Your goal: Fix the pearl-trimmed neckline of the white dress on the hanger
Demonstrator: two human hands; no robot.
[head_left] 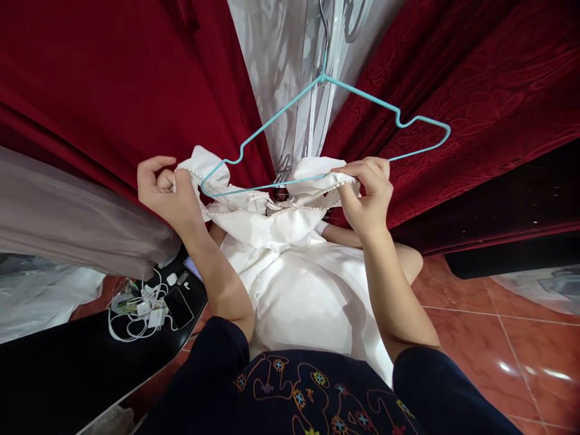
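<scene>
A white dress (pixel 308 290) with a beaded neckline drapes over my lap. My left hand (pixel 170 187) pinches the beaded edge of its left shoulder, fingers curled. On the other side, my right hand (pixel 368 190) grips the edge of the right shoulder between thumb and fingers. A light blue hanger (pixel 285 109) hangs in front of me, tilted. Its left end reaches inside the neckline by the left sleeve. The lower bar runs across the opening and passes behind my right hand; its right end sticks out beyond the dress.
Red curtains (pixel 113 78) hang on both sides, with pale sheer fabric (pixel 276 42) between them. A black bench (pixel 49 368) at left carries a phone (pixel 179 307), white cables (pixel 131 329) and small chargers. Red floor tiles (pixel 471 302) show at right.
</scene>
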